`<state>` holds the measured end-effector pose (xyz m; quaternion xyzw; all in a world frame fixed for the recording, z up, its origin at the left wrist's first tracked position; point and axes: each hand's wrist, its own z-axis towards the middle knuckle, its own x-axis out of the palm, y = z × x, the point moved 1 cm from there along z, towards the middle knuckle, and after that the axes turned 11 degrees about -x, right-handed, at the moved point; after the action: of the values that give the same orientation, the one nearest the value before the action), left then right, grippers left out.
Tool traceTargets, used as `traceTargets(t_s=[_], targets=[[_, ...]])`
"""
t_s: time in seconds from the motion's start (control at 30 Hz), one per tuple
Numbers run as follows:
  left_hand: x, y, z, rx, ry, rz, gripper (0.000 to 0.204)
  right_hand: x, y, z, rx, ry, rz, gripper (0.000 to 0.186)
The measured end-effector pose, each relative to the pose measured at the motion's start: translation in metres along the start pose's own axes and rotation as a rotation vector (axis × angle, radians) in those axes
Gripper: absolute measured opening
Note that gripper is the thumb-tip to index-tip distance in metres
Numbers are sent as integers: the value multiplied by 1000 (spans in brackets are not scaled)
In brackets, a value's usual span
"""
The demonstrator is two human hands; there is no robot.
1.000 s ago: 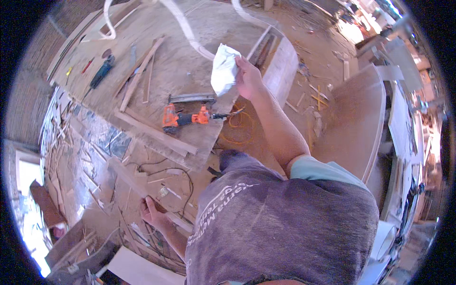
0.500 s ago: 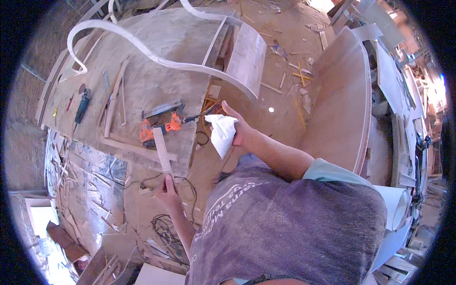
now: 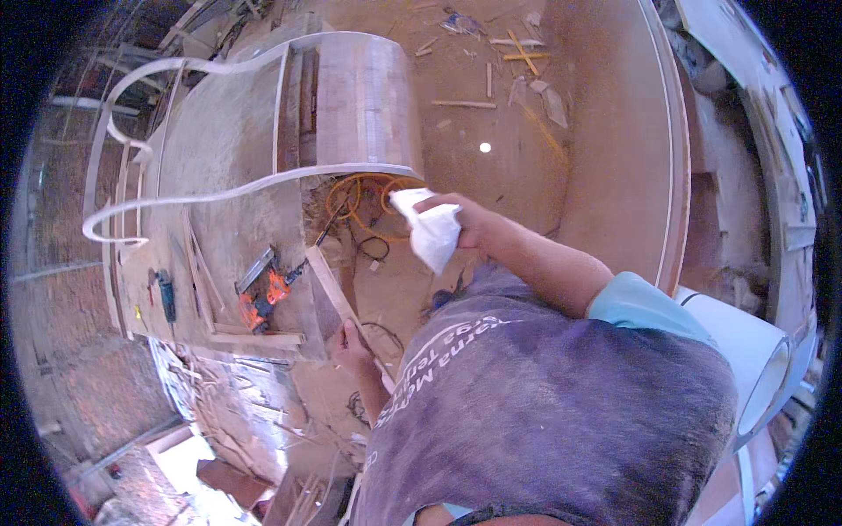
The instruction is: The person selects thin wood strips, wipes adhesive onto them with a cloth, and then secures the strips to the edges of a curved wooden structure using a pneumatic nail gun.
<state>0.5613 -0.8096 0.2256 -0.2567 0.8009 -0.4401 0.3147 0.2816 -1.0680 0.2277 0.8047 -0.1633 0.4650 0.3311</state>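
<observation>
My left hand (image 3: 353, 349) is closed on a pale flat wooden strip (image 3: 330, 285), which slants from near the worktable's edge back toward my body. In my right hand (image 3: 469, 219) is a soft white bag (image 3: 431, 230), gripped near its top so that it sags downward. The bag's contents are hidden. Beyond both hands, on the worktable, stands a curved wooden frame (image 3: 210, 195) with a panelled, rounded end (image 3: 364, 101). An orange nail gun (image 3: 266, 300) lies on the tabletop left of the strip.
A green angle grinder (image 3: 167, 296) lies at the table's left, beside thin wood offcuts (image 3: 254, 339). Coiled orange hose (image 3: 348, 195) hangs by the table's edge. A large curved panel (image 3: 618, 131) stands at the right, near a white rolled sheet (image 3: 745, 355). Scrap sticks (image 3: 465, 104) litter the floor.
The view has shifted, bringing the curved frame closer and lower. My left hand has drawn the wooden strip nearer my body and tilted it. My right hand still grips the white bag.
</observation>
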Motion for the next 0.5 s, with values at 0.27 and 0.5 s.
traceTargets(t_s=[0.27,0.5], targets=[[72,-48,-22,100,108,150,24,-84,112,-95,-345,-302,89,40],[87,-75,-23,225,124,321,31,-89,148,-121,-576,-416,23,33]])
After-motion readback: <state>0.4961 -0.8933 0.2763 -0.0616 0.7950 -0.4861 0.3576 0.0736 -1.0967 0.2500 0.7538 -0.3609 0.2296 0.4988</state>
